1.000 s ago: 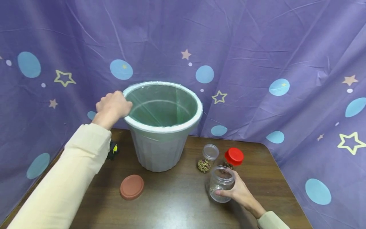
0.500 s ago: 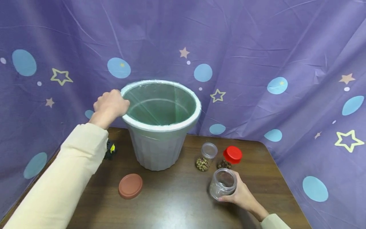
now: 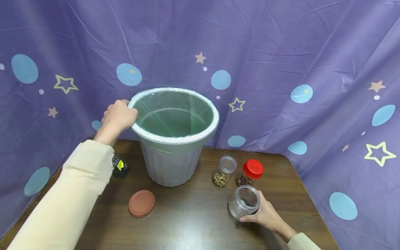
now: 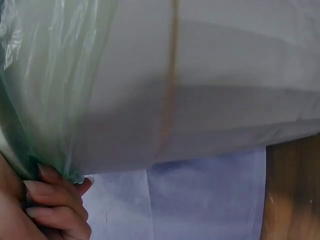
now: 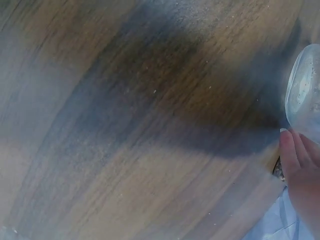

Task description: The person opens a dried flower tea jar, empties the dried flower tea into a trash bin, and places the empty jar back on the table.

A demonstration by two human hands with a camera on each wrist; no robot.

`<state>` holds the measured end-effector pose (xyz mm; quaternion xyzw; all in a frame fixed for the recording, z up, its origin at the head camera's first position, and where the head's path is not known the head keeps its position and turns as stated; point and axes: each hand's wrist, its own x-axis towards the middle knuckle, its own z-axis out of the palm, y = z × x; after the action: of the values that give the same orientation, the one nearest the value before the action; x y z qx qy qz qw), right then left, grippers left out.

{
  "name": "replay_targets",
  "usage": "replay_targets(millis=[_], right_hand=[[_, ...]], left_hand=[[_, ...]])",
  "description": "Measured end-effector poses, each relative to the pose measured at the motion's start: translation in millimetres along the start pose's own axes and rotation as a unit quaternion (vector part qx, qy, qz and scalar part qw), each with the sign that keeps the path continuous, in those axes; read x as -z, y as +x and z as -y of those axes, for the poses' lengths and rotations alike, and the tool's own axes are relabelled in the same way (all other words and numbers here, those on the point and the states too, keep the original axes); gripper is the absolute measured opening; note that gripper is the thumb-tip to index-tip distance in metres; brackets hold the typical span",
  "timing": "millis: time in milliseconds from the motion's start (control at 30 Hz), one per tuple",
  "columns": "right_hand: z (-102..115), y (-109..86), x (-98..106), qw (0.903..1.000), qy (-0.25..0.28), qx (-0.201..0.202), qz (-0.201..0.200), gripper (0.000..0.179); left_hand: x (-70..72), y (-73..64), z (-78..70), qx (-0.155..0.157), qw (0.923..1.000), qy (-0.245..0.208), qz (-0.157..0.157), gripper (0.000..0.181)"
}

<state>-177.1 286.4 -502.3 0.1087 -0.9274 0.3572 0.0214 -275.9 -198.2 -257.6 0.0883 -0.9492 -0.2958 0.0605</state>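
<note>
A grey-white bin (image 3: pixel 170 163) with a thin green plastic liner (image 4: pixel 55 60) folded over its rim stands at the back of the table. My left hand (image 3: pixel 118 116) grips the bin's left rim, and in the left wrist view its fingers (image 4: pixel 57 217) curl by the bunched liner. At the right, a clear open jar (image 3: pixel 239 207) leans with its mouth tipped to the right. My right hand (image 3: pixel 265 214) holds it round the side, thumb low at the front. Part of this jar's base shows in the right wrist view, beside the fingertips (image 5: pixel 287 145).
Behind the held jar stand a clear-lidded jar (image 3: pixel 221 178) of greenish dried bits and a red-lidded jar (image 3: pixel 253 169) with brown contents. A round terracotta-coloured lid (image 3: pixel 141 203) lies front left. Beside the bin sits a small black and yellow object (image 3: pixel 120 167). A purple curtain (image 3: pixel 265 69) hangs behind.
The clear jar in my right hand has gone from nearly upright to tilted. My left hand has shifted slightly left at the bin rim, showing more of the black and yellow object.
</note>
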Motion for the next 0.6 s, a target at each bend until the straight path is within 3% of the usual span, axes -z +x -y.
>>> replay_targets(millis=[233,400,600], right_hand=[[4,-0.6,2,0.9996,-0.027,-0.009,0.002,0.1],[4,0.7,5,0.999,-0.039,0.023,0.002,0.103],[5,4.1,17,0.9969,-0.037,0.032,0.061,0.106]], left_hand=[[3.5,0.8,2.6,-0.017,0.9995,0.018,0.019,0.041],[3.9,0.7,4.5,-0.023,0.9994,-0.005,0.024,0.041],[5.3,1.5,8.1,-0.042,0.9986,-0.008,0.03,0.049]])
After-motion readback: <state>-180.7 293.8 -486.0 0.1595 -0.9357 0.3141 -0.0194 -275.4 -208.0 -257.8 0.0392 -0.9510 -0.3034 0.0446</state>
